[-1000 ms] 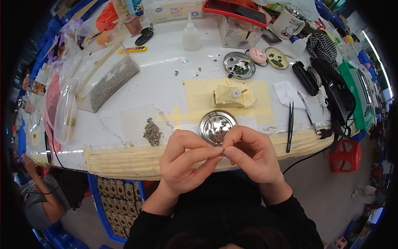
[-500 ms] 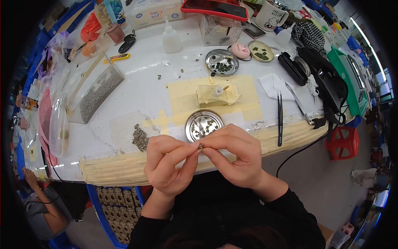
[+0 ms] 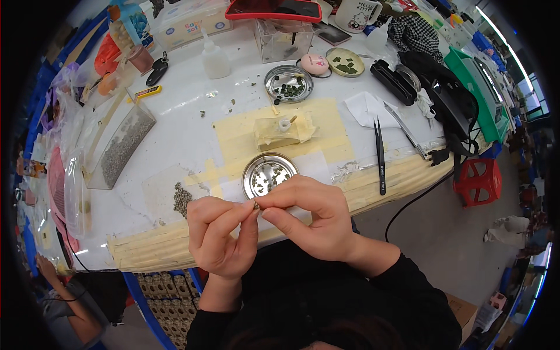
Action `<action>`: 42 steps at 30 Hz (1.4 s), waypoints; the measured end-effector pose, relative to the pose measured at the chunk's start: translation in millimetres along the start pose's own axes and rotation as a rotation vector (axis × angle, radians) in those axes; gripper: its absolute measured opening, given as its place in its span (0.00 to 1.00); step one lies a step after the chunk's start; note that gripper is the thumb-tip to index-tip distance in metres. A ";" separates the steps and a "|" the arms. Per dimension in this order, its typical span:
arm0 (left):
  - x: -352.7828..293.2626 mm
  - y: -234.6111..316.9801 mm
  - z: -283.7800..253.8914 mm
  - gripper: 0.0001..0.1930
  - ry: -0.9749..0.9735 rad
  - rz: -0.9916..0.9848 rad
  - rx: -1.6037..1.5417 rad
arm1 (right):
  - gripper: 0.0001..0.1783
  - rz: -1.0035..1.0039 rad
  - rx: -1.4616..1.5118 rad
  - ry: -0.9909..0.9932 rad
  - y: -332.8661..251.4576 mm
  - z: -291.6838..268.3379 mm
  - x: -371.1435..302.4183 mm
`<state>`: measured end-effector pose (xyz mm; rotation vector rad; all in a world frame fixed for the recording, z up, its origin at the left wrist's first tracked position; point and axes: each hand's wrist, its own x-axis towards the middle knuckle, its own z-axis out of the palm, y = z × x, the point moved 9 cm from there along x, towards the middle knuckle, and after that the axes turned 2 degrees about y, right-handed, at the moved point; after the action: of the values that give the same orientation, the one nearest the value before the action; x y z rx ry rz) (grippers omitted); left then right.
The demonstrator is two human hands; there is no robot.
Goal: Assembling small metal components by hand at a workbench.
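Observation:
Fingertips of my left hand (image 3: 223, 236) pinch a tiny greyish piece (image 3: 256, 206), too small to tell its kind. From the other side my right hand (image 3: 315, 217) meets it, index fingertip against the piece and thumb just below. Just beyond my hands sits a round metal dish (image 3: 247, 185) with small greenish bits scattered inside. A heap of grey-brown grains (image 3: 181, 199) lies left of the dish. Behind the dish stands a block wrapped in yellowish tape (image 3: 274, 139), with a small clear cup (image 3: 284, 125) and a short stick on top.
Black tweezers (image 3: 380, 160) lie to the right, near a white cloth (image 3: 368, 109). A second metal dish (image 3: 310, 93) holds dark green pieces. Farther off are a white squeeze bottle (image 3: 216, 60) and, leftward, a clear box of grey grains (image 3: 123, 146). A person's arm (image 3: 79, 312) shows at lower left.
The view has shifted, so the table things sit farther left in it. My hands stay together at the tiny piece; the right thumb is slightly farther from the index fingertip.

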<state>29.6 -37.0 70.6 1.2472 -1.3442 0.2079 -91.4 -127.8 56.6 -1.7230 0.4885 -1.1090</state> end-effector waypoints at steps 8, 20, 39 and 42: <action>1.4 4.6 3.5 0.15 -0.024 0.027 0.018 | 0.06 0.156 0.138 -0.001 15.2 -0.4 -2.6; 0.4 -2.6 2.5 0.13 -0.001 -0.015 0.017 | 0.16 -0.282 -0.266 0.124 -22.5 -0.6 -5.4; 1.7 4.0 3.6 0.17 -0.015 0.046 0.033 | 0.06 0.219 0.232 0.000 22.7 2.0 -7.5; 2.1 5.0 4.0 0.16 -0.020 0.057 0.034 | 0.07 0.258 0.273 0.008 24.0 3.6 -7.2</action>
<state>24.2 -39.1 74.0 1.2435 -1.3991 0.2598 -88.0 -130.9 31.7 -1.3763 0.5218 -0.9488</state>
